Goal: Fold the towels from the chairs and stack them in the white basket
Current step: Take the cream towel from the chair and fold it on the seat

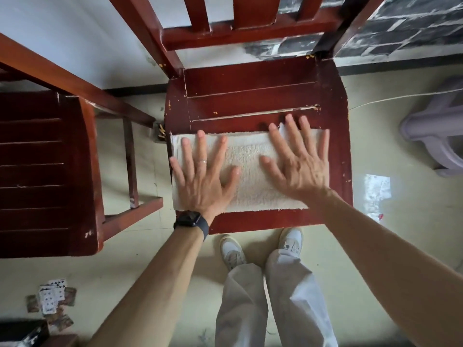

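Note:
A cream towel (250,159), folded into a flat rectangle, lies on the front half of a red wooden chair seat (250,96). My left hand (204,174) presses flat on the towel's left part with its fingers spread. My right hand (295,159) presses flat on the right part, fingers spread, fingertips reaching the towel's far edge. No white basket is in view.
A second red wooden chair (47,171) stands close on the left with a bare seat. A pale purple plastic stool (436,131) sits on the floor at the right. Playing cards (51,299) lie scattered on the floor at the lower left. My feet stand just before the chair.

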Demonstrator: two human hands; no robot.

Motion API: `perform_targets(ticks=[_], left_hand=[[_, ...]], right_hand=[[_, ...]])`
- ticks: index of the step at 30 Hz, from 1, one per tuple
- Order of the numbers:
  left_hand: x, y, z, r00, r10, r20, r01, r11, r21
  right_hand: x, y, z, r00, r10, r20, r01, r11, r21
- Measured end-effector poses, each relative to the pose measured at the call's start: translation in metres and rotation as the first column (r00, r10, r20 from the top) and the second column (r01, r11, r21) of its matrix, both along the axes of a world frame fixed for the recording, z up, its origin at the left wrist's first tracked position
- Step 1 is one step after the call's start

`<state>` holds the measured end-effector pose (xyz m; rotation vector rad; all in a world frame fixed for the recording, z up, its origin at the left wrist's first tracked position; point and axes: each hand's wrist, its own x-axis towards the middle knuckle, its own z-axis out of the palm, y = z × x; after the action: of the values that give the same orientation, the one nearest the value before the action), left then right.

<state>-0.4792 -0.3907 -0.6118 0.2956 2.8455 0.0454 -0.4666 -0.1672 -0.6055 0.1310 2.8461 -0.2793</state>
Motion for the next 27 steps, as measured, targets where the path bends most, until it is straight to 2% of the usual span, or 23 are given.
perform_targets(ticks=[4, 9, 11, 13, 15, 17, 18, 20, 22, 23, 24, 27], left_hand=[[-0.016, 0.0, 0.003, 0.992, -0.123, -0.034, 0.122, 0.992, -0.021], [-0.077, 0.026, 0.017, 0.87, -0.492, -0.025, 0.492, 0.871, -0.008], [-0.092, 0.061, 0.032, 0.832, -0.555, -0.02, 0.555, 0.832, -0.007], [-0.089, 0.09, 0.047, 0.828, -0.56, -0.022, 0.56, 0.829, -0.009], [-0.067, 0.099, 0.057, 0.898, -0.436, -0.052, 0.439, 0.895, 0.079], [-0.03, 0.085, 0.062, 0.991, -0.115, -0.07, 0.129, 0.96, 0.25], [-0.007, 0.073, 0.063, 0.995, 0.087, -0.054, -0.066, 0.949, 0.309], [0.039, 0.048, 0.063, 0.898, 0.438, 0.042, -0.423, 0.833, 0.357], [0.073, 0.032, 0.068, 0.744, 0.614, 0.262, -0.667, 0.658, 0.35], [0.086, 0.03, 0.07, 0.681, 0.634, 0.367, -0.732, 0.593, 0.335], [0.094, 0.031, 0.072, 0.645, 0.625, 0.441, -0.762, 0.567, 0.311], [0.104, 0.038, 0.069, 0.595, 0.6, 0.535, -0.794, 0.544, 0.272]], right_hand=[[0.004, 0.001, 0.008, 0.994, -0.11, 0.018, 0.11, 0.994, 0.0], [0.072, -0.002, 0.026, 0.947, -0.305, 0.098, 0.304, 0.952, 0.027], [0.097, -0.008, 0.038, 0.92, -0.383, 0.078, 0.385, 0.923, -0.001], [0.109, -0.013, 0.048, 0.88, -0.457, 0.13, 0.468, 0.881, -0.066], [0.113, -0.013, 0.057, 0.857, -0.48, 0.188, 0.505, 0.854, -0.125], [0.108, -0.01, 0.064, 0.826, -0.5, 0.258, 0.549, 0.818, -0.172], [0.105, -0.008, 0.066, 0.799, -0.521, 0.301, 0.585, 0.788, -0.19], [0.099, -0.005, 0.066, 0.727, -0.566, 0.388, 0.67, 0.708, -0.222], [0.096, -0.003, 0.061, 0.634, -0.602, 0.486, 0.759, 0.605, -0.24], [0.096, -0.002, 0.059, 0.601, -0.596, 0.532, 0.785, 0.568, -0.25], [0.096, -0.001, 0.058, 0.582, -0.582, 0.568, 0.797, 0.548, -0.255], [0.096, 0.004, 0.062, 0.559, -0.551, 0.62, 0.81, 0.524, -0.265]])
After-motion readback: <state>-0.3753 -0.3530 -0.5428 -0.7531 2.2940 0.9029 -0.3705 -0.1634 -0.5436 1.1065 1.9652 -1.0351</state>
